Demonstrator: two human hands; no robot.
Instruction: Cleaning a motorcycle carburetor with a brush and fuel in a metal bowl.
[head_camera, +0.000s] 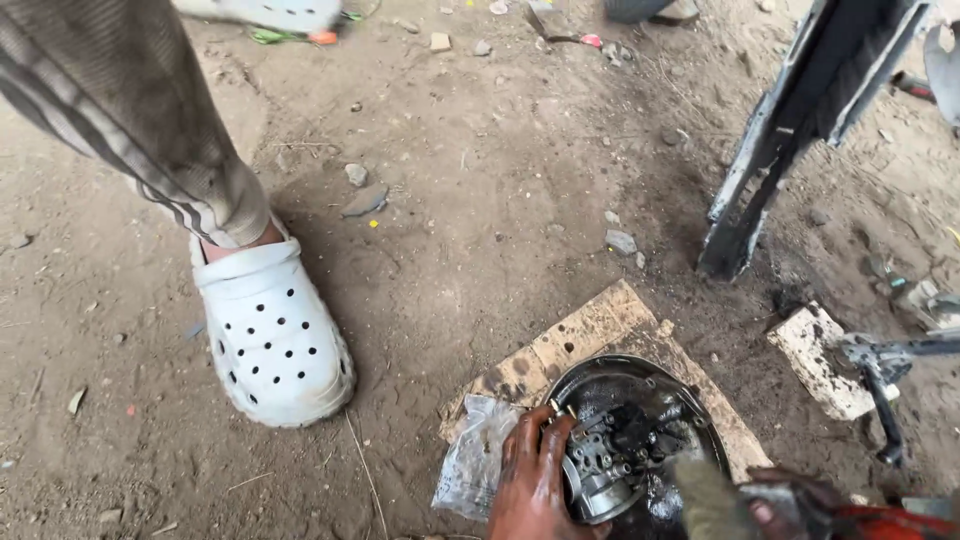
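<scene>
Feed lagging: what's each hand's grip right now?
Left hand: closed on the greasy metal part in the dark bowl.
Right hand: mostly out of frame, cannot be told.

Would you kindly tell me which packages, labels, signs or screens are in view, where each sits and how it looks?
Clear plastic bag: crumpled, see-through, lying on the ground at the cardboard's lower left edge, just left of the left hand; small parts seem to be inside.
Cardboard sheet: flat brown piece, oil-stained, lying under the dark round metal pan.
No labels, signs or screens show.
</scene>
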